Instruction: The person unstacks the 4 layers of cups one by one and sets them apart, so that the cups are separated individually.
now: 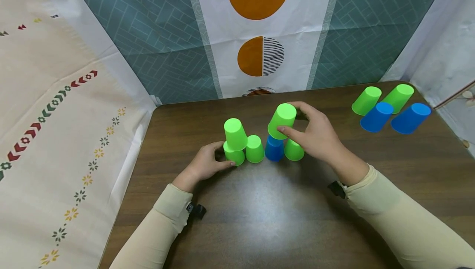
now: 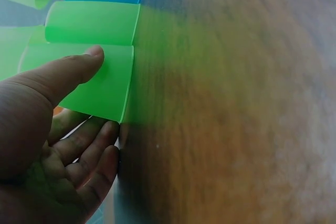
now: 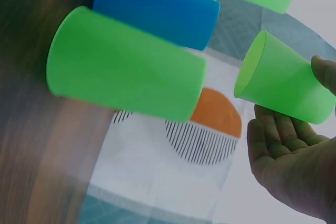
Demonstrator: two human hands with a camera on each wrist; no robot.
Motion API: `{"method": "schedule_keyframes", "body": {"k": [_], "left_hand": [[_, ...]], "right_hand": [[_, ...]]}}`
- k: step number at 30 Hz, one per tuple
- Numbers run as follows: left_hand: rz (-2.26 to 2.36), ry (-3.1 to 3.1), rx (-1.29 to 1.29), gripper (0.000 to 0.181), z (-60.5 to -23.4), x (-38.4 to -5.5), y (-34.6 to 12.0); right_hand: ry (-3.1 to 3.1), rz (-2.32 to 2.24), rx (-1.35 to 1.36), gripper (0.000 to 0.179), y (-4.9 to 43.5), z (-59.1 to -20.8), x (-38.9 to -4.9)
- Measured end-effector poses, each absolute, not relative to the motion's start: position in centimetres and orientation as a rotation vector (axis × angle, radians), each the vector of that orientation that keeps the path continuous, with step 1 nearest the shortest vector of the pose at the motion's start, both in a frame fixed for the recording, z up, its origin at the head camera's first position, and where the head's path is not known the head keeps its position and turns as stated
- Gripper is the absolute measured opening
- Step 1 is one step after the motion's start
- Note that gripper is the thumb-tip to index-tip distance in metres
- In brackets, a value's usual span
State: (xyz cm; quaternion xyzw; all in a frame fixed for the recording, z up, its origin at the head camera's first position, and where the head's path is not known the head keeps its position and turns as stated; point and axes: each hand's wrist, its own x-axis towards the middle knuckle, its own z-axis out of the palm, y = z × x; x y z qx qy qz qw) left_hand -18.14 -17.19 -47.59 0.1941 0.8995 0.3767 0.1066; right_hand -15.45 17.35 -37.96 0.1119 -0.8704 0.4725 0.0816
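Note:
Upside-down cups stand in a row on the table: a green cup (image 1: pixel 233 156) at the left end, a second green cup (image 1: pixel 254 150), a blue cup (image 1: pixel 274 152) and a green cup (image 1: pixel 295 152) at the right. Another green cup (image 1: pixel 235 134) sits on top of the left two. My left hand (image 1: pixel 202 163) grips the left-end cup, its thumb (image 2: pixel 79 72) on the near side and fingers behind. Above the blue cup and the right-end one, my right hand (image 1: pixel 315 133) holds a green cup (image 3: pixel 289 80) upside down, with a gap below it in the right wrist view.
Two green cups (image 1: pixel 366 100) and two blue cups (image 1: pixel 411 118) stand close together at the table's back right. A patterned cloth (image 1: pixel 178 67) hangs behind the brown wooden table (image 1: pixel 252 227). White cloth (image 1: pixel 74 137) borders the left side.

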Motion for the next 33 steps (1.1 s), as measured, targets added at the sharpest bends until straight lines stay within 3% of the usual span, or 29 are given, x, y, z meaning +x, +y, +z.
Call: {"method": "schedule_keyframes", "body": {"k": [33], "left_hand": [[1.109, 2.64, 0.558, 0.067, -47.5, -17.9, -17.2]], "right_hand": [[-2.54, 1.221, -0.139, 0.068, 30.4, -39.4, -12.9]]}}
